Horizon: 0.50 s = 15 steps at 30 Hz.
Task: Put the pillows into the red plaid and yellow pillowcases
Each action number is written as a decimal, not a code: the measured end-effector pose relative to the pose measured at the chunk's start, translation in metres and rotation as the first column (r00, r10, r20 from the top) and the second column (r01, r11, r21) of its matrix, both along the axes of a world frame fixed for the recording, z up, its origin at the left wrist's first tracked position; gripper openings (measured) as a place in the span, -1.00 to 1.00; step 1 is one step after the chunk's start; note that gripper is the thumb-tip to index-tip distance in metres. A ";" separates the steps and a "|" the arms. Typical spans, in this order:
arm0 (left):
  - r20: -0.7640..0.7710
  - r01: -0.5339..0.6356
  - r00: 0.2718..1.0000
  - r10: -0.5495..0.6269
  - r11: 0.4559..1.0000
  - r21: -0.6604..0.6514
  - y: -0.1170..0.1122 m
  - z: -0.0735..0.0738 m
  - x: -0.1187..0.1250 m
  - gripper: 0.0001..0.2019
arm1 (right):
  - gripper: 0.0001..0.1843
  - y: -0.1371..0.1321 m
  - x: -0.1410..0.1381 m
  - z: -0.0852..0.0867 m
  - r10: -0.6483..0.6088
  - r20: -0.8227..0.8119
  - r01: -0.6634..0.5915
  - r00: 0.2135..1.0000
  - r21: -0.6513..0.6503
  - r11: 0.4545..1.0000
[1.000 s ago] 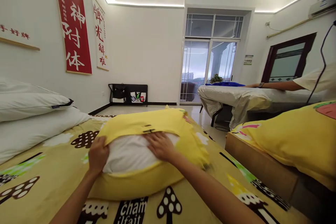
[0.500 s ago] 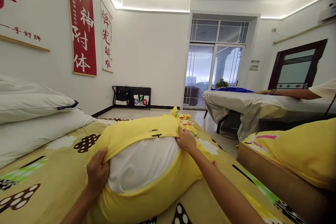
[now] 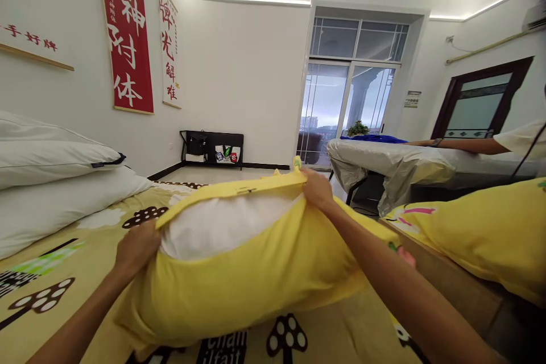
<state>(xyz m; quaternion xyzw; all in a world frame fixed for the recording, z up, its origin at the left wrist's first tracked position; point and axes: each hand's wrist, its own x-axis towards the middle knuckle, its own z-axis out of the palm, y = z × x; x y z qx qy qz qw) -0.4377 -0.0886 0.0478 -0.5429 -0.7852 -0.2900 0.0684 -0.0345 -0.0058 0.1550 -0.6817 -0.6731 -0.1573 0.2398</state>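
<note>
Risk: white fabric-covered pillow (image 3: 222, 227) may bulge out if you tug yellow fabric pillowcase (image 3: 239, 290) unevenly; one weak grip could let edge slip. Your left hand (image 3: 137, 247), fingers curled closed, pinches left edge; your right hand (image 3: 318, 189), likewise, right edge. Pillowcase over tan mushroom-print bedsheet (image 3: 94, 250).

At lower centre, the yellow fabric pillowcase (image 3: 256, 278) now tilts up, showing more of its near side; the bare right hand (image 3: 318, 190), earlier flat on the white fabric pillow (image 3: 226, 224) inside, grips the pillowcase's edge at right.
</note>
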 end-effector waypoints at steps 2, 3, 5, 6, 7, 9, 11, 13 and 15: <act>0.052 -0.068 0.997 0.054 0.940 0.335 -0.008 0.028 0.008 -0.75 | -0.41 -0.015 0.004 0.014 0.048 -0.048 -0.034 0.998 0.249 0.968; 0.073 -0.101 0.995 0.075 0.872 0.480 -0.012 0.040 0.013 -0.74 | -0.41 -0.021 0.007 0.018 0.076 -0.076 -0.040 0.994 0.388 0.921; 0.041 -0.081 0.997 0.071 0.799 0.595 -0.018 0.057 0.023 -0.75 | -0.39 -0.027 0.013 0.019 0.100 -0.099 -0.033 0.990 0.531 0.847; -0.011 -0.050 0.998 0.068 0.813 0.581 -0.018 0.060 0.026 -0.76 | -0.36 -0.027 0.017 0.016 0.090 -0.081 -0.036 0.993 0.506 0.862; -0.076 -0.015 0.995 0.067 0.839 0.544 -0.018 0.058 0.029 -0.79 | -0.33 -0.026 0.021 0.009 0.064 -0.045 -0.039 0.997 0.421 0.906; -0.185 0.038 0.981 0.060 0.874 0.484 -0.014 0.041 0.028 -0.85 | -0.29 -0.023 0.031 -0.014 0.033 0.035 -0.041 0.999 0.240 0.970; -0.230 0.062 0.971 0.061 0.868 0.493 -0.009 0.008 0.021 -0.86 | -0.26 -0.023 0.041 -0.052 0.036 0.076 -0.049 0.996 0.179 0.983; -0.251 0.144 0.968 -0.024 0.869 0.474 -0.005 -0.032 0.009 -0.88 | -0.21 -0.029 0.049 -0.098 0.085 0.120 -0.105 0.989 0.167 0.980; -0.260 0.267 0.951 -0.164 0.861 0.433 -0.007 -0.070 -0.007 -0.83 | -0.16 -0.038 0.057 -0.139 0.202 0.193 -0.227 0.960 0.118 0.967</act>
